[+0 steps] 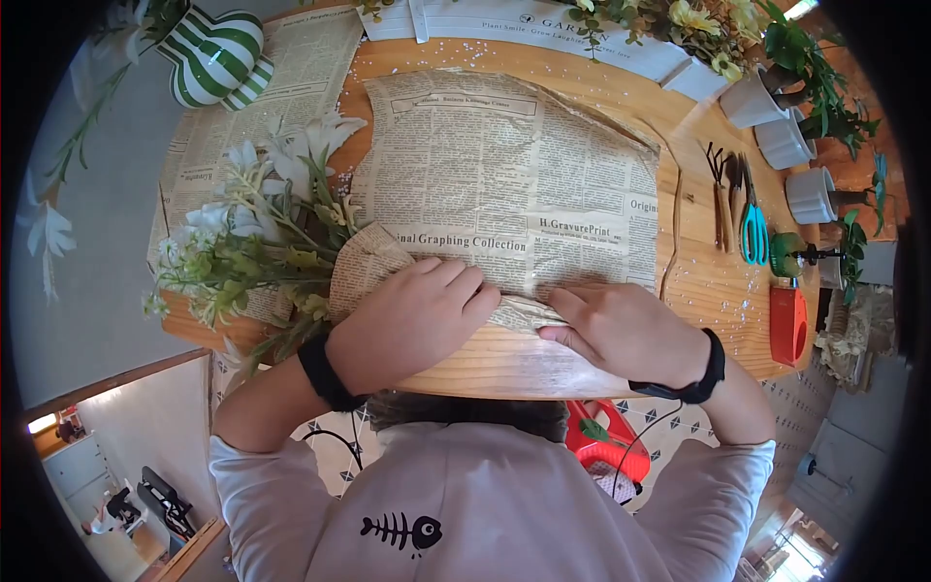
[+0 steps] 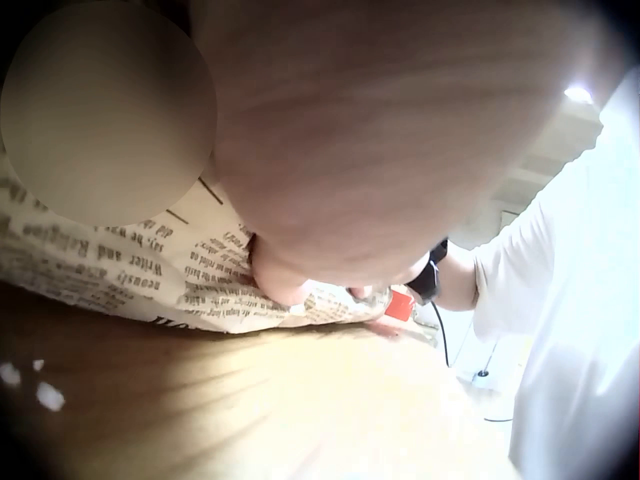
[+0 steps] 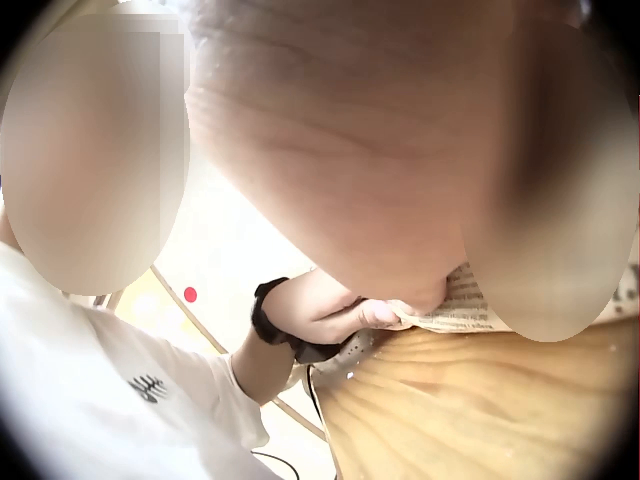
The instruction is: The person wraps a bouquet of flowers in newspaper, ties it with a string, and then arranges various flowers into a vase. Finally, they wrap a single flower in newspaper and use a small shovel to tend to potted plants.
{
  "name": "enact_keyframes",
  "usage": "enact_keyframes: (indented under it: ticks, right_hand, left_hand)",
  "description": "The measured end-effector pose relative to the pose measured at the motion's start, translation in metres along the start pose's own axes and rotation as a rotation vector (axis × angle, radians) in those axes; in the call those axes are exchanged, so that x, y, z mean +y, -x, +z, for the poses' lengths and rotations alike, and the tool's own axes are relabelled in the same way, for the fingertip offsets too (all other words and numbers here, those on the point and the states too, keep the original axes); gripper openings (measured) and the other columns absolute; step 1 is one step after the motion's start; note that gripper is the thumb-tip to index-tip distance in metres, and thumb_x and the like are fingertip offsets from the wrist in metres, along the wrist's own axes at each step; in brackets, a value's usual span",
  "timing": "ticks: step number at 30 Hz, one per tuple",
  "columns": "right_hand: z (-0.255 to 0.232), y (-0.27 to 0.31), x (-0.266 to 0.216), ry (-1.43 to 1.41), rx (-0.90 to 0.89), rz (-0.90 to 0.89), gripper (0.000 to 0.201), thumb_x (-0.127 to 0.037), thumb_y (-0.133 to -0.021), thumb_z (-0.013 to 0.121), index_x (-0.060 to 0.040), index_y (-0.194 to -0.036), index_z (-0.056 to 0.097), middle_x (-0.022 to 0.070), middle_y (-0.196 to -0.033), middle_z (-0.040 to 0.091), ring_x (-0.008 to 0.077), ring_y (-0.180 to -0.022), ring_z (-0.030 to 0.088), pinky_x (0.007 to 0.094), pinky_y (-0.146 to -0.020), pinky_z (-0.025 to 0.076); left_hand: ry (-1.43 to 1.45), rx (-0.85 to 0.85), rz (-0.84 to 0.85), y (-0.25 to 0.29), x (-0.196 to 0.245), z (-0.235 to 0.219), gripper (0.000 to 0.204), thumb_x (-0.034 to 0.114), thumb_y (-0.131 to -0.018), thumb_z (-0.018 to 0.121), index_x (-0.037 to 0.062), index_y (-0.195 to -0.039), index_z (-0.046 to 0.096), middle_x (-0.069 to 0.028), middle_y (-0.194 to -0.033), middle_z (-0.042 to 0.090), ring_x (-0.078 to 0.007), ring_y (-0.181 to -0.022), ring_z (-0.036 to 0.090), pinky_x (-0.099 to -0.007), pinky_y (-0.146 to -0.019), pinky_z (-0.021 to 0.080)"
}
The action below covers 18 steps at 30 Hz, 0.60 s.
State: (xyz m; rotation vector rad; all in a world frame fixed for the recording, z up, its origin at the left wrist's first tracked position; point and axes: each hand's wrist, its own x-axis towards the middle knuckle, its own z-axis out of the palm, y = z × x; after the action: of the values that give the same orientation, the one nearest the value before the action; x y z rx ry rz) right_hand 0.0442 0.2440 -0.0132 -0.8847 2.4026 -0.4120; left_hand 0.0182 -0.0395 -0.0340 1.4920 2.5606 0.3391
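A sheet of newspaper-print wrapping paper (image 1: 465,165) lies spread on the wooden table, its near edge folded into a narrow roll. With curled fingers, my left hand (image 1: 412,315) grips the paper where it wraps around the flower stems. My right hand (image 1: 626,330) pinches the folded edge a little further right, thumb underneath. The bouquet of artificial white flowers and greenery (image 1: 257,218) pokes out of the paper's left end. In the left wrist view, printed paper (image 2: 200,270) runs beneath the fingers; the right wrist view shows its edge (image 3: 465,305) at the fingertips.
More printed paper (image 1: 301,73) lies at the back left by a green-striped vase (image 1: 213,58). A white planter box (image 1: 543,34) lines the back. Toward the right are small garden tools (image 1: 722,199), turquoise scissors (image 1: 754,233), white pots (image 1: 784,141) and a red object (image 1: 787,325). White bits dot the table.
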Motion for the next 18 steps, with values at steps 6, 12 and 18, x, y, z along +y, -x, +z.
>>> enact_keyframes:
  ticks: [6,12,18]
  right_hand:
    - [0.019,0.010,-0.022,0.289,0.423,-0.072,0.042,-0.032,-0.099,0.069,0.0024,-0.121,0.059,0.0166,-0.109,0.062,0.0323,-0.100,0.066,0.0422,-0.079,0.056]
    - [0.028,0.008,-0.022,0.403,0.400,-0.067,0.036,-0.016,-0.090,0.063,0.0002,-0.122,0.060,0.0095,-0.111,0.063,0.0267,-0.103,0.066,0.0367,-0.086,0.057]
    - [0.013,0.004,0.000,0.040,0.296,-0.142,0.041,-0.010,-0.092,0.062,0.0017,-0.131,0.062,0.0187,-0.113,0.072,0.0352,-0.108,0.072,0.0436,-0.088,0.059]
  left_hand:
    - [0.126,-0.051,0.054,0.002,-0.009,-0.004,0.020,0.022,-0.100,0.062,0.0038,-0.109,0.061,-0.0134,-0.109,0.067,-0.0321,-0.104,0.066,-0.0436,-0.094,0.051]
    - [0.237,0.010,-0.021,0.001,-0.010,0.004,0.029,0.028,-0.101,0.065,0.0036,-0.116,0.062,-0.0145,-0.112,0.066,-0.0326,-0.108,0.065,-0.0433,-0.097,0.050]
    - [-0.120,0.166,-0.030,0.001,0.010,-0.007,0.037,0.029,-0.093,0.072,0.0051,-0.121,0.064,-0.0101,-0.109,0.063,-0.0276,-0.110,0.062,-0.0409,-0.101,0.048]
